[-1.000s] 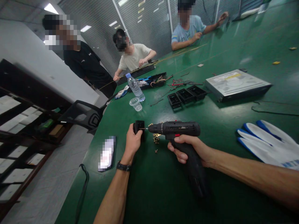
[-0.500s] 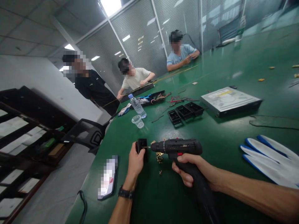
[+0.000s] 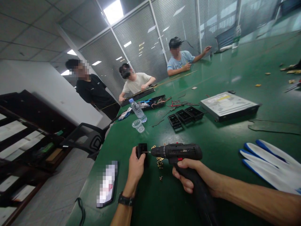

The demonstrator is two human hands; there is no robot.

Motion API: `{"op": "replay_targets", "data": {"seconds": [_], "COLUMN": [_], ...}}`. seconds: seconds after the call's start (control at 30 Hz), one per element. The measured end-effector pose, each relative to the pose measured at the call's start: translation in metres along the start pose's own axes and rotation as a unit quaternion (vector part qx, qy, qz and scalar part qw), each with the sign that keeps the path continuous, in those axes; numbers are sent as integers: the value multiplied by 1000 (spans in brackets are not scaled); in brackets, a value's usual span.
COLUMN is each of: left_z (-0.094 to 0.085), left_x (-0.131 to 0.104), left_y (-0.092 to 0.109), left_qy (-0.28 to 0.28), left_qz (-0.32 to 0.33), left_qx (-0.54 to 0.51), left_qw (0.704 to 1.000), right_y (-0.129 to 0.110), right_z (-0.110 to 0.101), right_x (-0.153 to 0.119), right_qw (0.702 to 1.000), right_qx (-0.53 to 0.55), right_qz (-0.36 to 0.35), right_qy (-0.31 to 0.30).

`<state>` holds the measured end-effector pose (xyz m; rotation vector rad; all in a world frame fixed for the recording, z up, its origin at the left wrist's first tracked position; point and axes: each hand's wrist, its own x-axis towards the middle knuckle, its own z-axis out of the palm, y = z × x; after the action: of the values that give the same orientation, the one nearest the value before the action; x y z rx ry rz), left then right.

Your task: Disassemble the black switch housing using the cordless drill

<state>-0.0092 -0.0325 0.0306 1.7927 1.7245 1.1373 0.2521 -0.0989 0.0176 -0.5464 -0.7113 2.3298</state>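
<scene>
My left hand (image 3: 136, 164) grips a small black box-like part (image 3: 142, 150) upright over the green table. My right hand (image 3: 195, 175) is wrapped round the handle of a black power drill (image 3: 180, 151), which lies level and points left. The thin bit of the drill reaches the face of the black part; whether it touches a screw is too small to tell. Brass-coloured pieces (image 3: 160, 162) lie under the drill's front end, and a few tiny screws (image 3: 161, 178) are nearer to me.
Further back stand black trays (image 3: 185, 116), a silver disc drive (image 3: 229, 105), a plastic cup (image 3: 138, 126) and a bottle (image 3: 138, 110). A phone (image 3: 107, 185) lies left, white gloves (image 3: 270, 164) right. Three people are across the table (image 3: 225, 75).
The view has shifted slightly. Both hands keep their hold on the black part and drill. The person in light blue has stretched an arm out to the right.
</scene>
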Motion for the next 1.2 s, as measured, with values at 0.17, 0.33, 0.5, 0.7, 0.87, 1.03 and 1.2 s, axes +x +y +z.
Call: {"op": "replay_targets", "data": {"seconds": [0.17, 0.33, 0.5, 0.7, 0.87, 1.03, 1.2], "left_z": [-1, -1, 0, 0, 0, 0, 0], "left_x": [0, 0, 1, 2, 2, 1, 0], "left_y": [1, -3, -5, -6, -6, -6, -3], "left_qy": [-1, -2, 4, -3, -6, -5, -8], "left_qz": [-2, 3, 12, 13, 14, 12, 5], "left_qx": [1, 1, 9, 6, 9, 5, 1], "left_qw": [1000, 1000, 1000, 1000, 1000, 1000, 1000], "right_y": [-2, -2, -3, 0, 0, -1, 0], "right_z": [2, 2, 3, -1, -1, 0, -2], "right_x": [-1, -1, -1, 0, 0, -1, 0], "right_qw": [1000, 1000, 1000, 1000, 1000, 1000, 1000], "right_qx": [-8, -5, -12, -6, -3, -1, 7], "right_qz": [6, 2, -5, 0, -3, -5, -4], "right_qy": [5, 0, 0, -4, -6, -8, -11]}}
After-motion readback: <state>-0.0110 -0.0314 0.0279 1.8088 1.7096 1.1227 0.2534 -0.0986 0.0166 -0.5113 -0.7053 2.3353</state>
